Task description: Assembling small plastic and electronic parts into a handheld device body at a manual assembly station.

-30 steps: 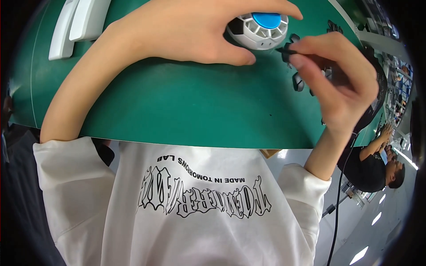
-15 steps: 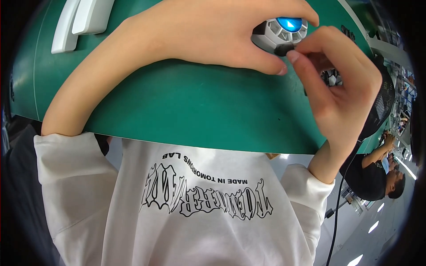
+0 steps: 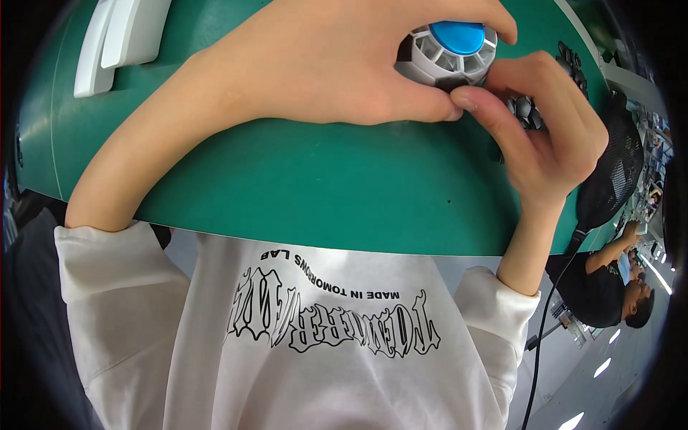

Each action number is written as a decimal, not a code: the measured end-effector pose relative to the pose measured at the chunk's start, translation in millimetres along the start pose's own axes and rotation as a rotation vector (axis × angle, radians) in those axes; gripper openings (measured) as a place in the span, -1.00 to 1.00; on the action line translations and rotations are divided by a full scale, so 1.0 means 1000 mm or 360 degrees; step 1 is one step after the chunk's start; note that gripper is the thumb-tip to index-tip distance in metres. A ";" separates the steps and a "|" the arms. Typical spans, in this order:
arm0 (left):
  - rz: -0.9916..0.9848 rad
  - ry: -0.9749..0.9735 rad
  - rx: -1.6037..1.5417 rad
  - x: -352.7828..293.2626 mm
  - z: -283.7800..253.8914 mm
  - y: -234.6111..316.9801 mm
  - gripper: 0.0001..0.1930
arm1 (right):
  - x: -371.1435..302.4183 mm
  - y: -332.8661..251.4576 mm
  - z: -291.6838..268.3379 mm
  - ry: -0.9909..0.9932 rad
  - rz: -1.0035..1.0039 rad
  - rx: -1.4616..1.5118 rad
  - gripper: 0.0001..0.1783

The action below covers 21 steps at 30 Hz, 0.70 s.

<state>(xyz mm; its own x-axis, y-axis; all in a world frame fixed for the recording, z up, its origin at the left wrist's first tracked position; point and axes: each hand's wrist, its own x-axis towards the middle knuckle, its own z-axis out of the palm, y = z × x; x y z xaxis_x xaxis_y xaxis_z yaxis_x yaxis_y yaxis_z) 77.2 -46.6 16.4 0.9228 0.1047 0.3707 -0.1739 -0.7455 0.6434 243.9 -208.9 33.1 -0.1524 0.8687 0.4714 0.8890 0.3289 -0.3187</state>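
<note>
A round white ribbed object [image 3: 430, 72], topped by a glossy blue disc [image 3: 459, 39], is at the far side of the green table. My left hand [image 3: 344, 64] reaches around it from the left, fingers behind and thumb along its near side. At its near right edge, the thumb and forefinger of my right hand [image 3: 552, 122] pinch a small black piece [image 3: 451, 84] against the white side. My fingers partly cover that piece, so I cannot tell whether it is seated. Small black and grey pieces [image 3: 529, 113] lie beyond my right fingers.
Two long white curved parts [image 3: 136, 32] lie at the far left of the green table [image 3: 322, 179]. More black pieces [image 3: 571, 64] are at the far right. A black mesh thing [image 3: 615, 165] with a cable hangs by the right edge. Another person [image 3: 595, 290] is beyond.
The white object has tilted and shifted slightly left and nearer, with my left hand around it. My right hand has brought the black piece in against its side.
</note>
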 end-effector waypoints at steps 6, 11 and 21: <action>-0.0248 -0.0165 -0.0037 0.009 -0.012 0.009 -0.47 | 0.003 0.000 0.003 -0.0068 0.0203 -0.0006 -0.69; -0.0320 -0.0308 -0.0175 0.011 -0.021 0.009 -0.48 | -0.003 0.002 0.011 0.0149 0.0088 -0.0059 -0.70; 0.0015 0.0005 0.0069 0.003 0.010 -0.018 -0.46 | -0.009 0.025 -0.019 0.0086 0.0568 0.0019 -0.82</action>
<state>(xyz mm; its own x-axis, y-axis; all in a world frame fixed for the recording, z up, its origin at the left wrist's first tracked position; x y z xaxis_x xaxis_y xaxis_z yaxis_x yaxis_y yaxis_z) 86.3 -40.0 -0.7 0.9202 0.0991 0.3788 -0.1678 -0.7742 0.6103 275.5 -215.1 36.7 0.1899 0.9089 0.3713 0.8769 0.0130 -0.4804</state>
